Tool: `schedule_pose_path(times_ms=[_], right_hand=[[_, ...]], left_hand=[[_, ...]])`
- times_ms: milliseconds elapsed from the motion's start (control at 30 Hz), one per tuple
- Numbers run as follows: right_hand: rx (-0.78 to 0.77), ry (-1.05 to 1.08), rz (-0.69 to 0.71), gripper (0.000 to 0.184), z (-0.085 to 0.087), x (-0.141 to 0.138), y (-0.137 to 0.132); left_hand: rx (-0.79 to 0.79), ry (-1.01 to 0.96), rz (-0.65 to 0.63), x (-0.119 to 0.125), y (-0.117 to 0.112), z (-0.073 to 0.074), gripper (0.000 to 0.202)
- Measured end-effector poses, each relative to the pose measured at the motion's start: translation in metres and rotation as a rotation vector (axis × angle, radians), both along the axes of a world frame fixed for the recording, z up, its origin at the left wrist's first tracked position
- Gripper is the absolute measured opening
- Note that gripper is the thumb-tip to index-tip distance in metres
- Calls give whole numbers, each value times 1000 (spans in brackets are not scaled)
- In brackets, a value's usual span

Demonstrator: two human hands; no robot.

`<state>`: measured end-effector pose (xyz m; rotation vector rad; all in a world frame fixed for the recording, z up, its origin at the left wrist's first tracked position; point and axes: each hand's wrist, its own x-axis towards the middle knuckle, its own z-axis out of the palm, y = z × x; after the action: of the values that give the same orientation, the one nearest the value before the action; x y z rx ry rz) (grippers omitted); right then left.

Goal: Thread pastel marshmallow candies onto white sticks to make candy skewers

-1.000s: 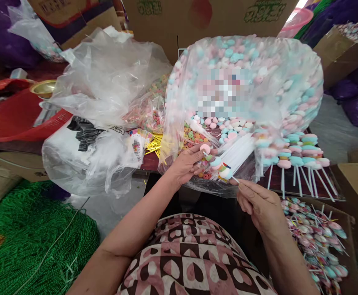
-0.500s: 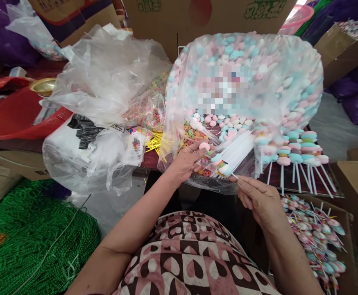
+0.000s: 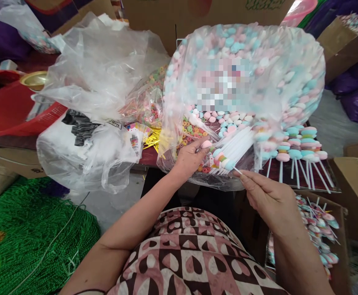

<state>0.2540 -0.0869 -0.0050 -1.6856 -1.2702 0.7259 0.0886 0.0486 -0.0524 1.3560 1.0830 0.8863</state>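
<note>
My left hand [image 3: 189,159] pinches a pink marshmallow [image 3: 206,144] between thumb and fingers, just left of a candy skewer. That skewer [image 3: 229,164] carries pastel marshmallows and coloured rings on a white stick. The lower end of the stick is in the closed fingers of my right hand [image 3: 263,190]. Beneath and behind it lies a bundle of white sticks [image 3: 237,143] on clear plastic. Small coloured ring candies [image 3: 194,131] lie behind my left hand. Loose pink, blue and white marshmallows [image 3: 232,121] spill from a big clear bag [image 3: 289,78].
Threaded marshmallow skewers [image 3: 308,143] lie at the table's right edge. Below them a carton holds wrapped skewers [image 3: 316,233]. Gold twist ties [image 3: 154,138], clear plastic bags [image 3: 99,69] and a red basket [image 3: 10,108] are to the left. Green cord [image 3: 44,237] is heaped at lower left.
My right hand has moved slightly right with the skewer, whose angle has changed a little. My left hand still holds the pink marshmallow beside it. The view has shifted slightly.
</note>
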Motion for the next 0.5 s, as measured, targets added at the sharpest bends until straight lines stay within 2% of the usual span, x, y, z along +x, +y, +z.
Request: schedule_pose_path(times_ms=[233,500], right_hand=[[-41,-168,106,33,7,-20,7],[-108,2,61,35,-5,-29,14]], left_hand=[[45,40,28,4,1,3,42],[37,53,47,-2,2,3,46]])
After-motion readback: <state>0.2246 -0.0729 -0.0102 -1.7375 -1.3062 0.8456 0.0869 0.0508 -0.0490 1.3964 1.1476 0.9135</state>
